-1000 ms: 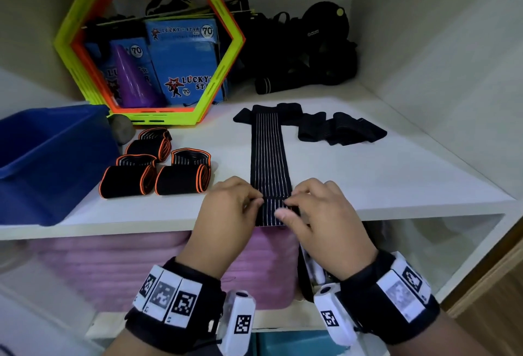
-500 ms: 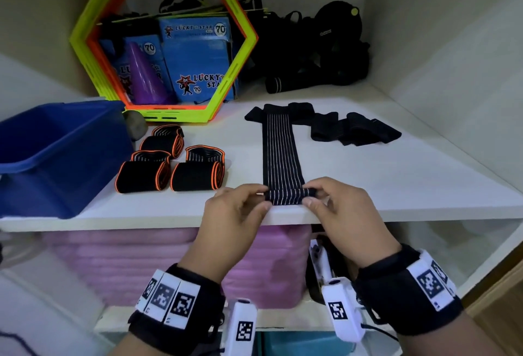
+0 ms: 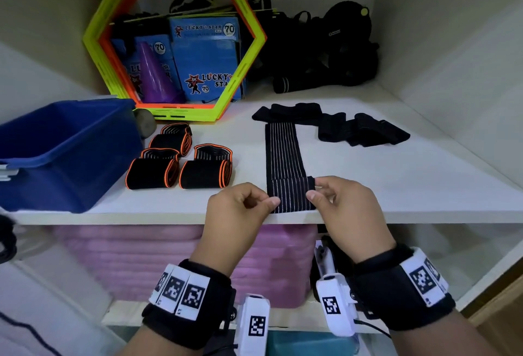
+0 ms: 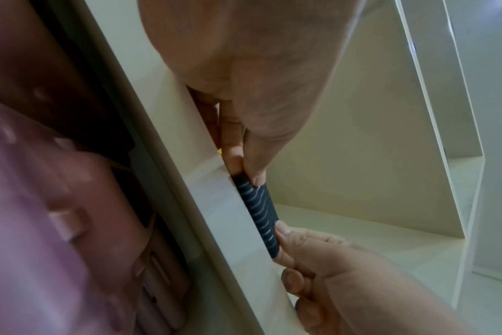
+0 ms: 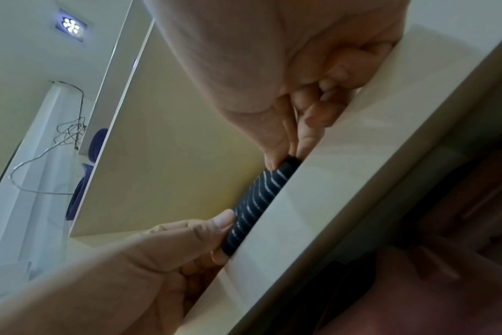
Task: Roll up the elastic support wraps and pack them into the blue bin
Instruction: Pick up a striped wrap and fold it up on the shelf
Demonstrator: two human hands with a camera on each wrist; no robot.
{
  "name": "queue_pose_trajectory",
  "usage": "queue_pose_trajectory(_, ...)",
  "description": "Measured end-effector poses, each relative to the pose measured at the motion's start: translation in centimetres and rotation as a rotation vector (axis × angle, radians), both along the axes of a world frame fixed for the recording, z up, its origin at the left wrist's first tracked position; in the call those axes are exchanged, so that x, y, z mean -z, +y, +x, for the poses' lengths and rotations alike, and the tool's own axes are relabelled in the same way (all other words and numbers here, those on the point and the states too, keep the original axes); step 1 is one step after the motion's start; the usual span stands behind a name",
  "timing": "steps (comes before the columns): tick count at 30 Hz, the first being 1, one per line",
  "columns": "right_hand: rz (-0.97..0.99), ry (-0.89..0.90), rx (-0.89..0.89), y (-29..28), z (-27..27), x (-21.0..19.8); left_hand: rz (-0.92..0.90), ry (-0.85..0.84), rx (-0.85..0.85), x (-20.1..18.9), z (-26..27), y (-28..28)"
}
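— Where is the wrap (image 3: 284,154) lying?
— Flat on the shelf (image 3: 368,174), its near end folded over at the front edge — right of the bin (image 3: 65,154).
— And the hands?
— The left hand (image 3: 237,208) and right hand (image 3: 345,202) are each pinching one side of that fold.

A sports-gear storage closet: white shelf (image 3: 368,185) holding an agility hexagon (image 3: 249,52) (neon), purple cone (image 3: 154,75).

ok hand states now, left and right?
Left hand: pinching the left end of the striped wrap roll.
Right hand: pinching the roll's right end.
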State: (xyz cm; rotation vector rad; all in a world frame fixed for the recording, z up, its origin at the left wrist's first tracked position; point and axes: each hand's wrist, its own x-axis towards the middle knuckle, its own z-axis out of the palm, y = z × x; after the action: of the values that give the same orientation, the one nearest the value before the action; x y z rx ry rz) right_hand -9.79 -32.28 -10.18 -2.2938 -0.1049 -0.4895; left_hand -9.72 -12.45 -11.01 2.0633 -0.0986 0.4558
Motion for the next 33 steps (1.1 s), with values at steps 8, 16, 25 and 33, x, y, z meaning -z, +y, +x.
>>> queue_pose_trajectory(8,0.096,-0.023,0.03,0.5,-0.2,0.3,-0.112,0.026,-0.01,-0.2,-0.1,-0.3)
queue_pose_trajectory(16,-0.081,-0.095,-0.009,1.1,-0.3,0.8,0.153,-0.181,0.085,1.0,0.7,0.6)
queue_pose_trajectory(25,-0.165,-0.103,-0.09,0.6,0.3,0.6,0.346,-0.159,0.135,0.5,0.8,1.0)
queue_pose_trajectory(33,-0.205,0.027,-0.249,-1.1,0.3,-0.3,0.134,0.014,0.23,0.2,1.1,2.5)
